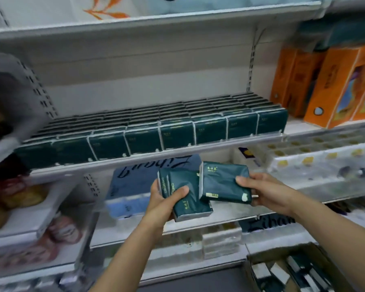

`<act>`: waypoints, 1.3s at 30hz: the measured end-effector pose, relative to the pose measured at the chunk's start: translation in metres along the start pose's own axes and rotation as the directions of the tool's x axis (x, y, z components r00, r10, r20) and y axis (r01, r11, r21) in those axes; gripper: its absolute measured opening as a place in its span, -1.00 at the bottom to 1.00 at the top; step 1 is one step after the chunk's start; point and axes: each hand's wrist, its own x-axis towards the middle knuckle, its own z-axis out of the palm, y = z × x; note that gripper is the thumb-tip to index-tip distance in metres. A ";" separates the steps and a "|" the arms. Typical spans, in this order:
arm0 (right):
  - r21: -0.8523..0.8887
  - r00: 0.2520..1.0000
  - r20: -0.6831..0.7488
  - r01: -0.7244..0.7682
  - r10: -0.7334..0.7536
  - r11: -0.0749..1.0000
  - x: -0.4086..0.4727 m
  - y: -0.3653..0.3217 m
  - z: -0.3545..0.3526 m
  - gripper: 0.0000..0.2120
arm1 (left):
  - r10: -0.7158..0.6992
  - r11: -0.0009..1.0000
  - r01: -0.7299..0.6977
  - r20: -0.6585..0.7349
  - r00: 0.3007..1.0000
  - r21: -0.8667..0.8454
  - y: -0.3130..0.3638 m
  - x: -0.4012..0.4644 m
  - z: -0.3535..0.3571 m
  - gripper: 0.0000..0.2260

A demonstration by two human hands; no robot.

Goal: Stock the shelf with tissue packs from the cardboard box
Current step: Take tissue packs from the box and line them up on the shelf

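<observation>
My left hand (167,199) grips dark green plastic tissue packs (183,194) that say "COMFORTABLE"; my right hand (261,190) holds one more green pack (223,182)

Tissue packs (224,182): dark green with pale gold lettering and white edges. Shelf (152,159): off-white metal. Boxes (337,85) at right: orange with white trim. Cardboard box (316,251): brown. Blue pack (133,182) below: dark handwritten-style script.
</observation>
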 end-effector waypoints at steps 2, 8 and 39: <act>-0.011 0.999 0.039 0.010 -0.010 1.000 0.010 -0.012 0.025 -0.58 | 0.018 1.000 -0.018 -0.025 1.000 0.002 0.013 -0.003 -0.030 -0.29; 0.023 0.985 0.144 0.091 -0.094 0.996 0.034 -0.048 0.105 -0.49 | 0.063 0.998 -0.064 -0.050 0.997 -0.006 0.047 -0.014 -0.116 -0.19; -0.146 0.904 0.113 0.426 -0.412 0.893 0.289 -0.230 0.332 -0.68 | 0.244 0.952 -0.298 -0.409 0.879 -0.073 0.219 0.077 -0.361 -0.48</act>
